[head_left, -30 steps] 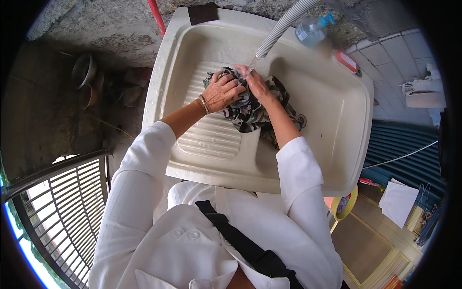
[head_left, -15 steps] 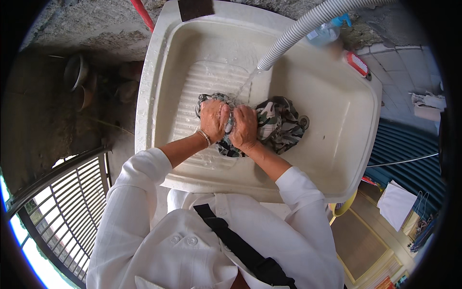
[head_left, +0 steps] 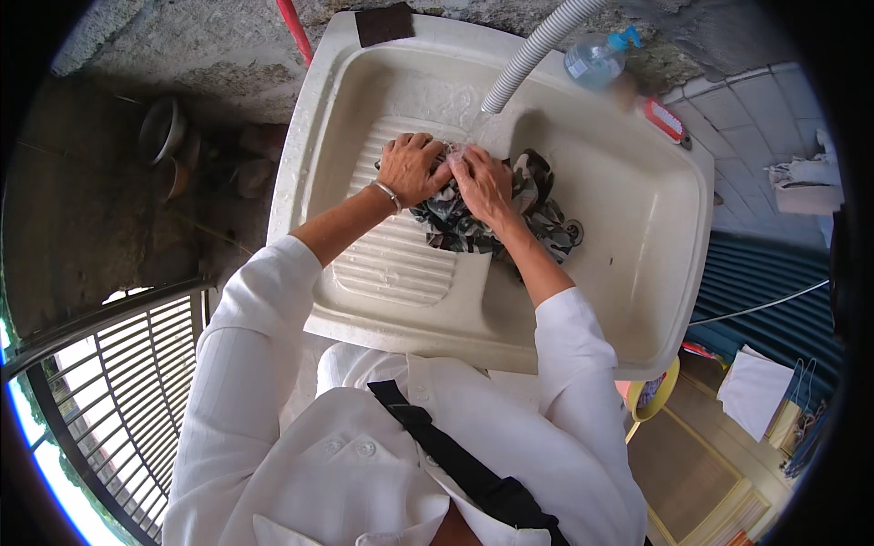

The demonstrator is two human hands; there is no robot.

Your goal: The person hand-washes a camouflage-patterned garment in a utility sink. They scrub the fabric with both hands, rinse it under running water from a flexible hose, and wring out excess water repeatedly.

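A wet camouflage-patterned garment (head_left: pixel 460 227) lies across the ridged washboard and hangs over the divider into the deeper basin at the right. My left hand (head_left: pixel 411 170) is closed on its upper left part, with the fingers curled over the cloth. Close beside it, my right hand (head_left: pixel 484 185) is closed on the cloth too, its fingertips bunching the fabric near my left hand. Just beyond both hands is the mouth of a grey corrugated hose (head_left: pixel 537 62), with water running beneath it. The part of the garment under my palms is hidden.
The pale laundry sink (head_left: pixel 657 273) has a ridged washboard (head_left: pixel 387 273) at left. At its far right edge stand a blue pump bottle (head_left: pixel 596 62) and a red-backed brush (head_left: pixel 666 120). A yellow basin (head_left: pixel 657 389) is below right; a barred railing (head_left: pixel 127 400) is at lower left.
Both hands have moved farther away from me with the bunched cloth, nearer the hose mouth. The garment's lower part now spreads over the divider.
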